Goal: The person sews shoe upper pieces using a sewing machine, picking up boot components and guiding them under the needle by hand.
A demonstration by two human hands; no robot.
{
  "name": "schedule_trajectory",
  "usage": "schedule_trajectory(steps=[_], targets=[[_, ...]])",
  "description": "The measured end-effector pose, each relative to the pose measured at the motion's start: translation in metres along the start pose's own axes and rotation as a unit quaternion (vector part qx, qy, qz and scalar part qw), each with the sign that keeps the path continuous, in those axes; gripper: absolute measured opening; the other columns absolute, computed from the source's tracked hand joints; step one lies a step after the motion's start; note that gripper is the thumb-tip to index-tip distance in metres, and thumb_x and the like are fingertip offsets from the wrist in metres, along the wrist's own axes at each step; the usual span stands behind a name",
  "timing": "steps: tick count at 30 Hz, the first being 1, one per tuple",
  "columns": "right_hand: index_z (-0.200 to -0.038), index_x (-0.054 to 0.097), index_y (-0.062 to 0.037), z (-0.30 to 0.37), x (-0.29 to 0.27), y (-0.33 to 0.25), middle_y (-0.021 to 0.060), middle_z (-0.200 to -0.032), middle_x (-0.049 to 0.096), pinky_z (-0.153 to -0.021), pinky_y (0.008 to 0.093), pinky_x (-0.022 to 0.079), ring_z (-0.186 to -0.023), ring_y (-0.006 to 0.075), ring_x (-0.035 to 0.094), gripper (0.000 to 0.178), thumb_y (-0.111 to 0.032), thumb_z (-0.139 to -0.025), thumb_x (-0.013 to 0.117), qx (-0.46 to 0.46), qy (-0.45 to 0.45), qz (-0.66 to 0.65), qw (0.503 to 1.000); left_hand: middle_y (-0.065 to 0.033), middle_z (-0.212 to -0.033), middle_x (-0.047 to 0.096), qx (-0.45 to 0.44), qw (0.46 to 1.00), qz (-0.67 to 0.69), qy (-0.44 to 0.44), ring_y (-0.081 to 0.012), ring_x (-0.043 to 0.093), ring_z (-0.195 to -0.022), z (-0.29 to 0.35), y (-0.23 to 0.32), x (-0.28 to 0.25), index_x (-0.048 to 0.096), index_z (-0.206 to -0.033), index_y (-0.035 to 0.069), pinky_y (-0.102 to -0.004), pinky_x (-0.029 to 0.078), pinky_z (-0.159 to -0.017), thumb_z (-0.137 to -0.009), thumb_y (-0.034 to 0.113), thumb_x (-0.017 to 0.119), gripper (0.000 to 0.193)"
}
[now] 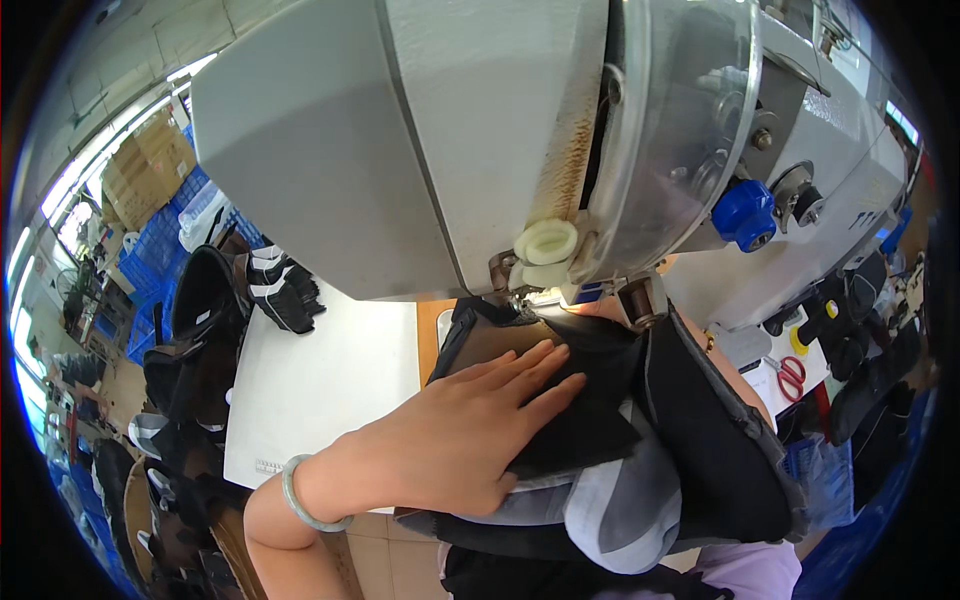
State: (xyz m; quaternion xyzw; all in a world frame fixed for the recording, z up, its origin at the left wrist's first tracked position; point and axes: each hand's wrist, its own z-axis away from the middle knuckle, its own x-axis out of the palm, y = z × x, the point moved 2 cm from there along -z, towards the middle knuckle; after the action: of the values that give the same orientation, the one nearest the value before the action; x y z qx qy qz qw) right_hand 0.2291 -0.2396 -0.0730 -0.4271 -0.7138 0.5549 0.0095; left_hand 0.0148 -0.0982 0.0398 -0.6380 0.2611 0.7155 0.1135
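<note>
A sewing machine [490, 110] with a pale grey head fills the upper middle. Under its needle area lies a black padded fabric piece [715, 430] with grey and white sections, draping toward my lap. My left hand [450, 425], a pale bangle on its wrist, rests flat on the black fabric with the fingers stretched toward the needle. Only a little of my right hand [597, 309] shows behind the fabric, close to the needle; its fingers are hidden. The right forearm passes behind the raised edge of the piece. The needle tip itself is hard to make out.
A white tabletop [325, 390] extends left of the machine, with black-and-white cut pieces [283, 290] at its back. Dark fabric pieces [195, 370] are piled at the left. Red-handled scissors [790, 378] lie at the right, near a blue basket [810, 465].
</note>
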Motion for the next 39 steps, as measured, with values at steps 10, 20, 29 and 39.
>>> schedule_trajectory(steps=[10,20,29,39], targets=[[-0.088,0.058,0.0008,0.012,0.027,-0.019,-0.0011,-0.080,0.058,-0.057,0.0174,0.043,-0.070,0.0025,0.053,0.014,-0.012,-0.082,0.058,0.069,0.016,-0.251,0.965,-0.0125,-0.141,0.029,-0.038,0.995,0.093,-0.021,-0.0311,0.041,-0.121,0.012,-0.009,-0.010,0.034,-0.134,0.014,-0.0390,0.043,-0.091,-0.054,-0.002,0.058,0.085],[-0.086,0.063,0.0014,0.023,0.047,-0.053,0.0029,-0.085,0.061,-0.064,0.0219,0.044,-0.076,0.0068,0.055,0.013,-0.009,-0.079,0.063,0.118,0.150,-0.200,0.961,-0.0099,-0.134,0.042,-0.041,0.998,0.046,0.011,-0.0304,0.047,-0.115,0.022,-0.018,-0.017,0.045,-0.126,0.016,-0.0381,0.046,-0.085,-0.052,-0.004,0.061,0.079],[-0.084,0.062,0.0002,0.028,0.052,-0.030,0.0005,-0.077,0.062,-0.060,0.0214,0.043,-0.069,0.0048,0.053,0.010,-0.007,-0.077,0.063,0.148,0.153,-0.218,0.953,-0.0023,-0.132,0.045,-0.067,0.996,0.047,-0.019,-0.0266,0.049,-0.113,0.026,-0.028,-0.023,0.048,-0.124,0.016,-0.0364,0.047,-0.084,-0.051,-0.006,0.059,0.078],[-0.087,0.065,0.0028,0.035,0.060,-0.029,-0.0003,-0.073,0.062,-0.057,0.0204,0.042,-0.066,0.0036,0.052,0.014,-0.008,-0.080,0.060,0.104,0.136,-0.192,0.966,-0.0051,-0.129,0.049,-0.019,0.995,0.093,-0.027,-0.0256,0.048,-0.114,0.026,-0.048,-0.027,0.053,-0.120,0.015,-0.0346,0.046,-0.084,-0.046,-0.004,0.054,0.076]])
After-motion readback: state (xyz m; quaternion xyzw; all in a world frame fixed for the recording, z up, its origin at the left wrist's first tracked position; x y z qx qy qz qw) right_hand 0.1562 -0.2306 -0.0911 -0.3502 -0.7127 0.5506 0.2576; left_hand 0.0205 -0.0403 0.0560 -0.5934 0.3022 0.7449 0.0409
